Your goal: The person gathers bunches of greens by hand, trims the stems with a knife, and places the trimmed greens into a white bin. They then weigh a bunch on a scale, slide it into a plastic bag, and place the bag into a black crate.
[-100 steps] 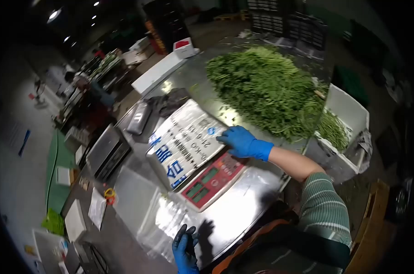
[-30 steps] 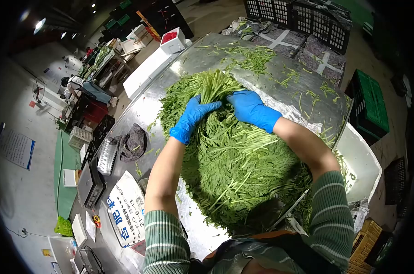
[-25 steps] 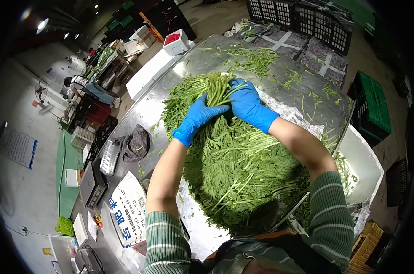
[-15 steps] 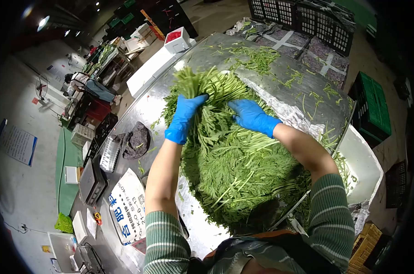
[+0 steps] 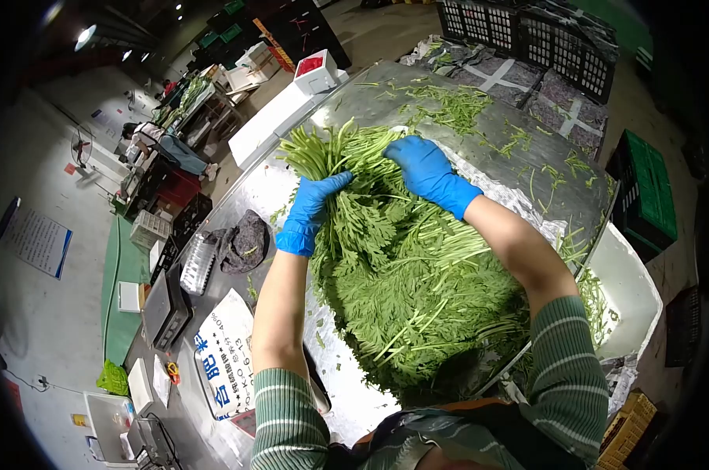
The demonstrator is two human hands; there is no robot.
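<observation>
Just off the right edge of the worktop [image 5: 374, 108], a white tub [image 5: 638, 274] held loose green stems [image 5: 593, 307], and a small white box [image 5: 321, 81] past the far left edge contained something red [image 5: 310, 64]. A heap of leafy greens [image 5: 417, 286] covered the middle. The left hand [image 5: 309, 210] had its fingers wrapped round a bunch of stems [image 5: 317, 154] at the heap's far left; the right hand [image 5: 429, 174] curled its fingers over stems beside it, whether gripping I couldn't tell. The right forearm [image 5: 523, 243] hid part of the heap. A dark cloth [image 5: 243, 243] lay near a printed white sack [image 5: 225, 348].
</observation>
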